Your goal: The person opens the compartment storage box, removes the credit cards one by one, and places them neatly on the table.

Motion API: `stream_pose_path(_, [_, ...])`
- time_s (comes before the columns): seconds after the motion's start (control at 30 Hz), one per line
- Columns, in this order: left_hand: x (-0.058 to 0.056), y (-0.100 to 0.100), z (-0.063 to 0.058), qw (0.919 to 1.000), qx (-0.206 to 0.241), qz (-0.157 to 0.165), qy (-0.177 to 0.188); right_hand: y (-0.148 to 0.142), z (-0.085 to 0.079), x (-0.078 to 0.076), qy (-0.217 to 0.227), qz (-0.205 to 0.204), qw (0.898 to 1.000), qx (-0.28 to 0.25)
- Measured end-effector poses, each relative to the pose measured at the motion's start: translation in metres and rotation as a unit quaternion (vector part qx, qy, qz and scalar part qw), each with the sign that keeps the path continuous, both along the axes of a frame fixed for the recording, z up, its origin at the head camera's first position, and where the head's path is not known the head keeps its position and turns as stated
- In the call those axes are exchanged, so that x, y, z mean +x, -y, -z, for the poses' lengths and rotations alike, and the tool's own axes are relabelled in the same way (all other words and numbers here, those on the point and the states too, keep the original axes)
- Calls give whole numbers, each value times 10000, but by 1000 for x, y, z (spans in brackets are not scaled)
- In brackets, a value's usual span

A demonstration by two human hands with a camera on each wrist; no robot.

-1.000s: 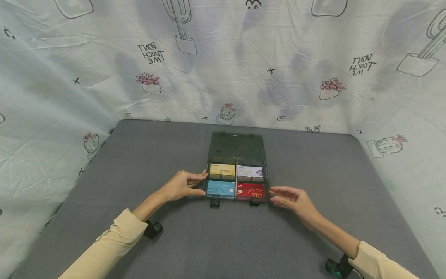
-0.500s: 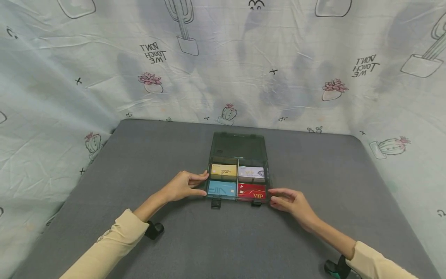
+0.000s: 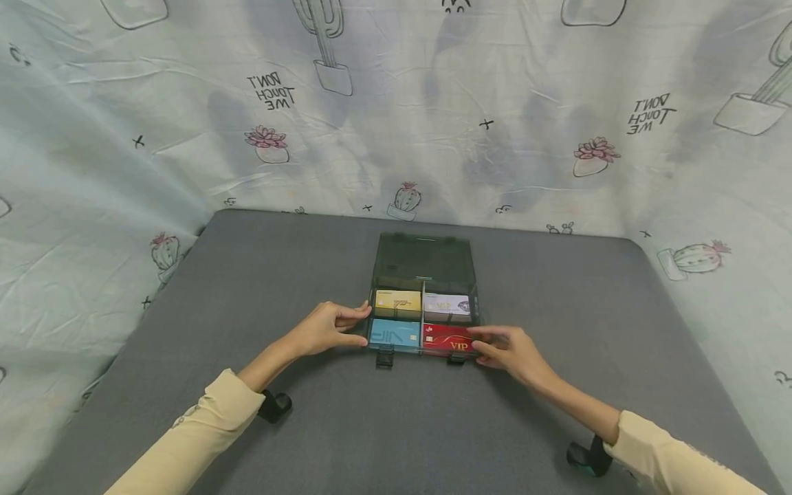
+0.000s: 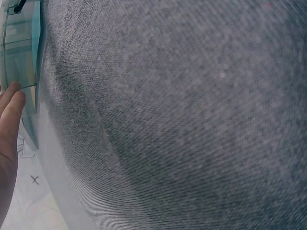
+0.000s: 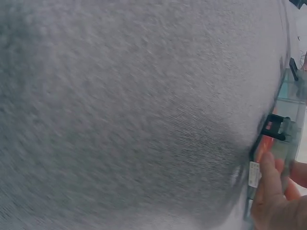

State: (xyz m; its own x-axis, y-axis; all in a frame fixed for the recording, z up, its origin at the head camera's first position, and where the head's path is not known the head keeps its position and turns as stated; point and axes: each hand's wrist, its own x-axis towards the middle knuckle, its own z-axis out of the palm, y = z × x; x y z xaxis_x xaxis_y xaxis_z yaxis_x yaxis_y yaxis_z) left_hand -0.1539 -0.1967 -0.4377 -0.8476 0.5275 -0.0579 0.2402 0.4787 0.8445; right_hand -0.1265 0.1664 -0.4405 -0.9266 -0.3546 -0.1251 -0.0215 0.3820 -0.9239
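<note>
A dark translucent box (image 3: pixel 423 302) lies on the table, its lid (image 3: pixel 425 260) thrown back away from me. Four-way dividers part it: gold cards (image 3: pixel 396 298) and pale VIP cards (image 3: pixel 444 304) sit behind, blue cards (image 3: pixel 391 334) and red VIP cards (image 3: pixel 444 335) in front. My left hand (image 3: pixel 323 328) has its thumb and straight fingers against the box's left side. With relaxed fingers, my right hand (image 3: pixel 512 350) reaches over the right edge, fingertips overlapping the red cards' right end. Its fingers (image 5: pixel 269 175) lie along the box wall in the right wrist view.
Two black clasps, one at the left (image 3: pixel 384 357) and one at the right (image 3: pixel 456 358), hang at the box's front edge. A grey cloth-covered table (image 3: pixel 297 254) spreads around it. Behind hangs a white curtain (image 3: pixel 371 124) with cactus drawings. Black straps show at both wrists.
My right hand has shifted left and slightly up, from beside the box to over its right edge. The left hand keeps its place at the box's left side.
</note>
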Motion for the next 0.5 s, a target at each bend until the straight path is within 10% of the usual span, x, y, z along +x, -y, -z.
stream_pose_path(0.5, [1, 0, 1, 10000, 2, -18, -16, 20, -27, -18, -183, -667, 9747, 2127])
